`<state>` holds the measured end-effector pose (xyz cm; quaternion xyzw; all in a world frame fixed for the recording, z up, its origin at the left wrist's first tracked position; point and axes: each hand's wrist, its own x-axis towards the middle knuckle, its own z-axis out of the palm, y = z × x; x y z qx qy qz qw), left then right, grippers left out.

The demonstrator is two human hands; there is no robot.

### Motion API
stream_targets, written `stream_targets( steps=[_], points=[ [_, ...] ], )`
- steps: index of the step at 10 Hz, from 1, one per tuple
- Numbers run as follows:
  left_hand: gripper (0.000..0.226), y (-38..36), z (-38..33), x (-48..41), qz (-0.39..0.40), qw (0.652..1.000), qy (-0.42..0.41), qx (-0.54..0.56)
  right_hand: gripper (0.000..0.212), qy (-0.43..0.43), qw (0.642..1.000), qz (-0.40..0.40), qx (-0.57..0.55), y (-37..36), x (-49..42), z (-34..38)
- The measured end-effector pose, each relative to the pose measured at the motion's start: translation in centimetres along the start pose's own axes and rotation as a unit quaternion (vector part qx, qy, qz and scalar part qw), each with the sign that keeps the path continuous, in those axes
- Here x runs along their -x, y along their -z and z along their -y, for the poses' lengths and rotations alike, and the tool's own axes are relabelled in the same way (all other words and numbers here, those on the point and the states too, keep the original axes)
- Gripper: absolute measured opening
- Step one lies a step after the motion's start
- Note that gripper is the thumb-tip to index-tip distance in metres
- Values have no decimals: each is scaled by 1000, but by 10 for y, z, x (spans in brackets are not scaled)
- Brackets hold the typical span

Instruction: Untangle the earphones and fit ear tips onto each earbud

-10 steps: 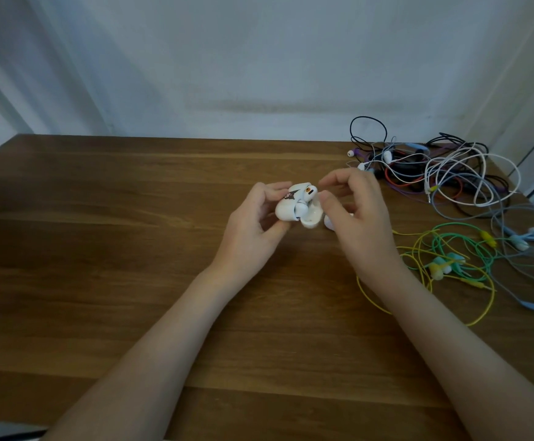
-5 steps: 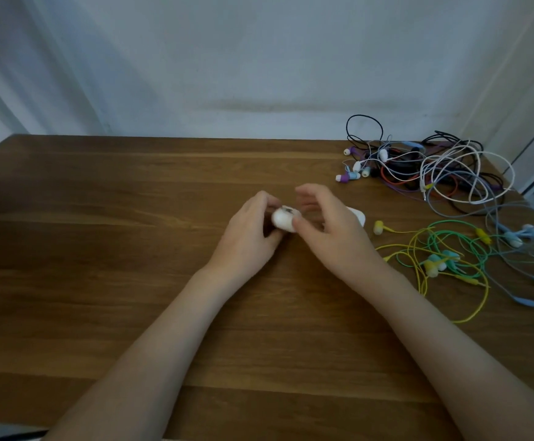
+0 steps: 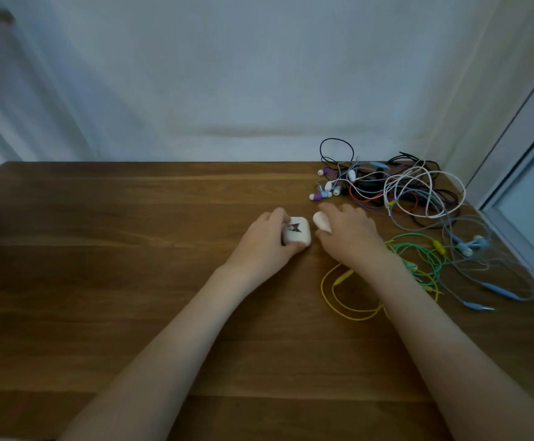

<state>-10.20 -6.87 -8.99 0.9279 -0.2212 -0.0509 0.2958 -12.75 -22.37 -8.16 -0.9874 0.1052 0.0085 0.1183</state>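
Nearest the body, a loop of the yellow earphone cable point(image 3: 348, 305) lies on the worktop point(image 3: 116, 281), passing just beside and under the right wrist. Beyond it the green earphone cable point(image 3: 418, 249) is knotted into the yellow one.

The left hand point(image 3: 267, 246) grips a small white case point(image 3: 296, 233) with a dark cartoon figure on its lid, low against the wood. The right hand point(image 3: 350, 238) lies knuckles up, fingers curled over a white rounded piece point(image 3: 321, 221) just beside the case; what that piece is cannot be told.

The step looks like parking these white items so both hands are free for the cords. It is best done by setting them left of the hands, well apart from any cable, then lifting the right wrist straight up so that the yellow loop is not dragged.

Further right lie blue-grey earphones point(image 3: 469, 246). Farthest back sits the big tangled pile point(image 3: 402, 192) of white, black and red cords, with purple-tipped earbuds point(image 3: 319, 195) at its near-left edge, close to the right fingertips. No loose ear tips can be made out.
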Motion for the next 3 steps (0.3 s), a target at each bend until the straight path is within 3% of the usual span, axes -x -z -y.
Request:
stream_targets(
  steps=[2, 3],
  points=[
    [50, -26, -36, -33, -13, 1000, -3, 28, 53, -56, 998, -25, -15, 6, -11, -32],
    [59, -27, -49, -44, -6, 1000, 5, 14, 46, -3, 988, -77, -136, 25, -13, -37]
  ],
)
